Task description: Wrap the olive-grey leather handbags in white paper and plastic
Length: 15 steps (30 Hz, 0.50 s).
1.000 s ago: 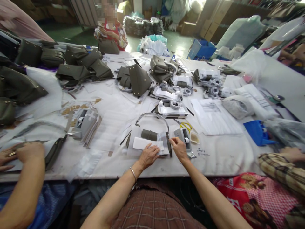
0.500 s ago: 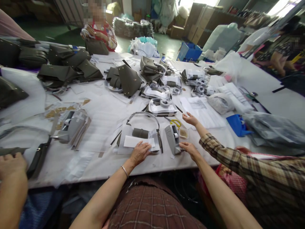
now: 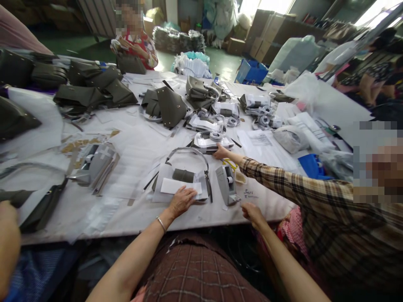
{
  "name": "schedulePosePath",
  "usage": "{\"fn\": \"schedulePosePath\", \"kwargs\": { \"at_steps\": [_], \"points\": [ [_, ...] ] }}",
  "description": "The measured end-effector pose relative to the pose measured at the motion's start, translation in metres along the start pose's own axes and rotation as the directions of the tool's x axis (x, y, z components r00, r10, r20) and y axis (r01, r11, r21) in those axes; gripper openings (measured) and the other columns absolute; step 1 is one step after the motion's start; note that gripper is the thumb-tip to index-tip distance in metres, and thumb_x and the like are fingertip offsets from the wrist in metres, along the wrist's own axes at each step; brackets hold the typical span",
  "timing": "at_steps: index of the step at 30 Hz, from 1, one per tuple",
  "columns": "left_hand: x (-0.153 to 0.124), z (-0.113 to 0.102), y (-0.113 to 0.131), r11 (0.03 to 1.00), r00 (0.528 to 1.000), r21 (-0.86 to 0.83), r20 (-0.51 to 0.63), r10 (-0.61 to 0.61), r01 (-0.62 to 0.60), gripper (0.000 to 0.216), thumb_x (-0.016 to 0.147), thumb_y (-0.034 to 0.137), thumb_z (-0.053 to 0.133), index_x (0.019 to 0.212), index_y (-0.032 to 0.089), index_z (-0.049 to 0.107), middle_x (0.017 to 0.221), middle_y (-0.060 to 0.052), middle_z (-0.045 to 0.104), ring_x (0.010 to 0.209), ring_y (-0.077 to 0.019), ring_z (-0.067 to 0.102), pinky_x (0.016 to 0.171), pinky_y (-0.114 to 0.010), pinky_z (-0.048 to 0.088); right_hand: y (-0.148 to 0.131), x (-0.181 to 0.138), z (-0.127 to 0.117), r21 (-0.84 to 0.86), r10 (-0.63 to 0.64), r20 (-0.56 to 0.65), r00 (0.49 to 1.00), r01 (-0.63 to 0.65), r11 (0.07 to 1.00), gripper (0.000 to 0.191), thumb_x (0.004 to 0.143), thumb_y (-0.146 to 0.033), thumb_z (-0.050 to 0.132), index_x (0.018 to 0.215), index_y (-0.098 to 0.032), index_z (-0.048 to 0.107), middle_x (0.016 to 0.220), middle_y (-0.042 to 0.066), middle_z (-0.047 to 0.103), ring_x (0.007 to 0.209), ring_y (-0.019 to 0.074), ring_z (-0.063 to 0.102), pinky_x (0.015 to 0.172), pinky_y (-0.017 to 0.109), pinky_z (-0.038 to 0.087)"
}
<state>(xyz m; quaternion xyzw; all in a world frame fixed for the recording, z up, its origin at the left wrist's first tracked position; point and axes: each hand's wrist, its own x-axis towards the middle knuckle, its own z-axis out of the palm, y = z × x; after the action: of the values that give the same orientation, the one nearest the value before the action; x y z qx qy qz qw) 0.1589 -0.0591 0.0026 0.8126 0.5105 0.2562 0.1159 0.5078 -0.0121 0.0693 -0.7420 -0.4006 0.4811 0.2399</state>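
Observation:
My left hand (image 3: 181,200) lies flat, fingers spread, on a white paper sheet (image 3: 176,186) over a small grey bag (image 3: 184,175) with a curved handle (image 3: 189,150). My right hand (image 3: 252,212) hovers at the table's near edge, just right of a grey tape dispenser (image 3: 227,184). Its fingers are curled together, and I cannot make out what they pinch. A co-worker's hand (image 3: 221,152) in a plaid sleeve (image 3: 283,180) reaches across from the right and touches a wrapped bag (image 3: 212,142) behind the dispenser.
Several dark olive bags (image 3: 94,90) lie at the back left, and wrapped bags and tape rolls (image 3: 261,111) at the back right. Yellow scissors (image 3: 232,163) peek out beside the sleeve. A blue box (image 3: 310,165) sits at right. Another person's arm (image 3: 8,235) is at the left edge.
My right hand drew back from the dispenser toward the table edge. The co-worker's hand in the plaid sleeve reached further left, onto the wrapped bag. My left hand stayed on the paper.

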Motion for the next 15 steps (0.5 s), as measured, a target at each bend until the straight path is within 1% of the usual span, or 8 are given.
{"fn": "schedulePosePath", "kwargs": {
  "at_steps": [4, 7, 9, 11, 12, 13, 14, 15],
  "points": [
    [0.001, -0.001, 0.002, 1.000, 1.000, -0.008, 0.018, -0.006, 0.006, 0.028, 0.097, 0.026, 0.052, 0.124, 0.023, 0.059, 0.121, -0.006, 0.068, 0.120, -0.0195, 0.060, 0.114, -0.043, 0.033, 0.000, 0.011, -0.003, -0.145, 0.012, 0.026, 1.000, -0.008, 0.989, 0.018, 0.058, -0.036, 0.060, 0.051, -0.022, 0.051, 0.050, -0.001, 0.053, 0.048, 0.0129, 0.049, 0.052, 0.028, 0.044],
    [0.002, -0.002, 0.002, 1.000, 1.000, -0.008, 0.001, -0.006, 0.006, 0.028, 0.096, 0.026, 0.053, 0.123, 0.023, 0.059, 0.119, -0.005, 0.069, 0.119, -0.0185, 0.060, 0.113, -0.041, 0.033, -0.005, 0.015, -0.021, -0.329, -0.012, 0.056, 0.998, 0.030, 0.944, 0.016, 0.051, -0.020, 0.061, 0.040, -0.023, 0.049, 0.040, -0.002, 0.046, 0.047, 0.0141, 0.046, 0.054, 0.029, 0.041],
    [0.002, -0.001, 0.003, 1.000, 1.000, -0.005, -0.009, -0.002, 0.002, 0.028, 0.096, 0.026, 0.053, 0.124, 0.023, 0.059, 0.119, -0.005, 0.069, 0.119, -0.0176, 0.060, 0.114, -0.040, 0.033, -0.008, 0.008, -0.026, -0.439, -0.030, 0.079, 0.996, 0.062, 0.897, 0.021, 0.045, -0.011, 0.060, 0.033, -0.023, 0.047, 0.035, -0.002, 0.041, 0.046, 0.0144, 0.044, 0.056, 0.030, 0.038],
    [0.001, 0.000, 0.003, 1.000, 1.000, -0.005, -0.005, 0.003, -0.003, 0.028, 0.096, 0.026, 0.054, 0.123, 0.023, 0.058, 0.119, -0.004, 0.068, 0.119, -0.0174, 0.059, 0.114, -0.040, 0.032, -0.015, -0.005, -0.017, -0.523, -0.064, 0.175, 0.982, 0.148, 0.840, 0.020, 0.046, -0.008, 0.059, 0.034, -0.023, 0.051, 0.037, -0.001, 0.047, 0.048, 0.0152, 0.047, 0.058, 0.030, 0.037],
    [0.001, 0.000, 0.003, 1.000, 1.000, -0.005, 0.000, 0.000, 0.000, 0.028, 0.096, 0.026, 0.054, 0.123, 0.023, 0.058, 0.119, -0.004, 0.068, 0.119, -0.0175, 0.059, 0.114, -0.040, 0.032, -0.021, -0.013, -0.005, -0.551, -0.090, 0.257, 0.962, 0.223, 0.804, 0.017, 0.048, -0.009, 0.060, 0.038, -0.022, 0.057, 0.042, 0.000, 0.054, 0.051, 0.0159, 0.050, 0.059, 0.030, 0.038],
    [0.001, 0.001, 0.003, 1.000, 1.000, -0.004, 0.007, -0.007, 0.007, 0.027, 0.096, 0.027, 0.054, 0.123, 0.023, 0.058, 0.120, -0.004, 0.068, 0.119, -0.0176, 0.059, 0.114, -0.040, 0.032, -0.031, -0.020, 0.010, -0.573, -0.129, 0.395, 0.909, 0.354, 0.740, 0.013, 0.053, -0.012, 0.061, 0.045, -0.023, 0.063, 0.050, 0.000, 0.062, 0.056, 0.0167, 0.055, 0.061, 0.029, 0.040],
    [0.001, 0.001, 0.003, 1.000, 1.000, -0.002, 0.015, -0.014, 0.014, 0.027, 0.096, 0.027, 0.054, 0.122, 0.023, 0.058, 0.121, -0.004, 0.067, 0.119, -0.0177, 0.059, 0.114, -0.040, 0.032, -0.043, -0.027, 0.029, -0.561, -0.172, 0.529, 0.831, 0.495, 0.664, 0.012, 0.060, -0.015, 0.061, 0.055, -0.022, 0.069, 0.059, 0.001, 0.067, 0.062, 0.0171, 0.060, 0.064, 0.028, 0.041],
    [0.000, 0.001, 0.003, 1.000, 0.999, 0.000, 0.023, -0.022, 0.022, 0.027, 0.096, 0.028, 0.054, 0.122, 0.023, 0.059, 0.121, -0.004, 0.067, 0.119, -0.0178, 0.059, 0.114, -0.041, 0.031, -0.059, -0.032, 0.049, -0.534, -0.209, 0.619, 0.757, 0.601, 0.594, 0.014, 0.066, -0.019, 0.060, 0.065, -0.022, 0.073, 0.065, 0.001, 0.070, 0.066, 0.0171, 0.062, 0.066, 0.027, 0.042]
  ]
}}
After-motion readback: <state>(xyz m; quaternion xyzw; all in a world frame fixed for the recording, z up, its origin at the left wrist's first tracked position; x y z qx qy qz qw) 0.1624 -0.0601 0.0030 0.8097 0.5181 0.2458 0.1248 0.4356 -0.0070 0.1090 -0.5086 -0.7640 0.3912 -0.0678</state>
